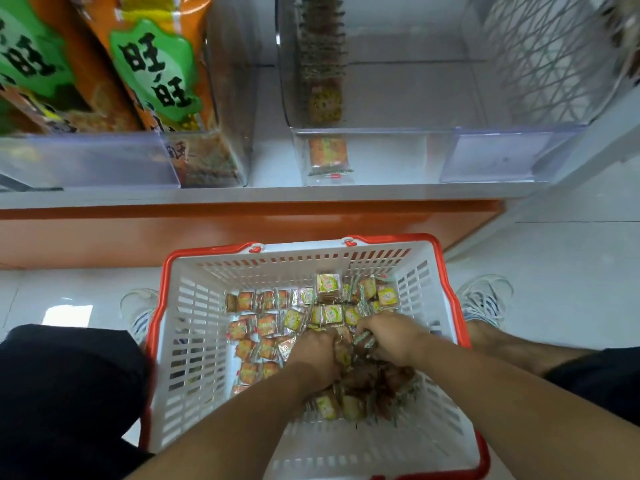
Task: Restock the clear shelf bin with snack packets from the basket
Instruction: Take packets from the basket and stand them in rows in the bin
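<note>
A white basket with a red rim stands on the floor below the shelf. Several small square snack packets, orange and yellow-green, lie in it. My left hand and my right hand are both down in the pile, side by side, with fingers curled round packets. The clear shelf bin sits on the shelf above, holding a single row of packets along its left side, with one packet showing through its front wall.
Another clear bin on the left holds big orange and green snack bags. An orange shelf base runs in front of the basket. My knees and white shoes flank the basket on the pale tiled floor.
</note>
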Available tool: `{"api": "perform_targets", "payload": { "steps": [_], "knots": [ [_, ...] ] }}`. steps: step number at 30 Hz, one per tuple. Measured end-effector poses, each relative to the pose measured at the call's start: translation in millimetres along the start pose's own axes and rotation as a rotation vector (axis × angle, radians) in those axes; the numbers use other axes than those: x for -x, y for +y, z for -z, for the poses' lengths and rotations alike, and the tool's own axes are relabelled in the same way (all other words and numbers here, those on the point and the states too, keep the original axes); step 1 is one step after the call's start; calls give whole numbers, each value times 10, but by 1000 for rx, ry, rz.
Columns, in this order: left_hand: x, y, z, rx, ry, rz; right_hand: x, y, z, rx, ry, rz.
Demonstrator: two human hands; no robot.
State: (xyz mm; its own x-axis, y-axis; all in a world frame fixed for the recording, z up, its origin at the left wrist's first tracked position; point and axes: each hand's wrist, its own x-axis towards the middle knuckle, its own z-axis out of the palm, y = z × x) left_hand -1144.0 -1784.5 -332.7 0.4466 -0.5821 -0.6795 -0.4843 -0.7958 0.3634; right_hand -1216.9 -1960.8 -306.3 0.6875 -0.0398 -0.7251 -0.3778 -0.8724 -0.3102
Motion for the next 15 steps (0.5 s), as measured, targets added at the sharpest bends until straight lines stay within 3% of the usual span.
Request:
{"api": "perform_targets", "payload": {
  "steps": [8,11,15],
  "knots": [
    [322,-23,807,512,-63,31,351,-356,713,70,29,119],
    [533,29,1299,552,-54,21,693,-629,1171,145,65,175],
    [970,130,1880,738,-170,-36,1312,-1000,1771,261,186,293]
  ]
}}
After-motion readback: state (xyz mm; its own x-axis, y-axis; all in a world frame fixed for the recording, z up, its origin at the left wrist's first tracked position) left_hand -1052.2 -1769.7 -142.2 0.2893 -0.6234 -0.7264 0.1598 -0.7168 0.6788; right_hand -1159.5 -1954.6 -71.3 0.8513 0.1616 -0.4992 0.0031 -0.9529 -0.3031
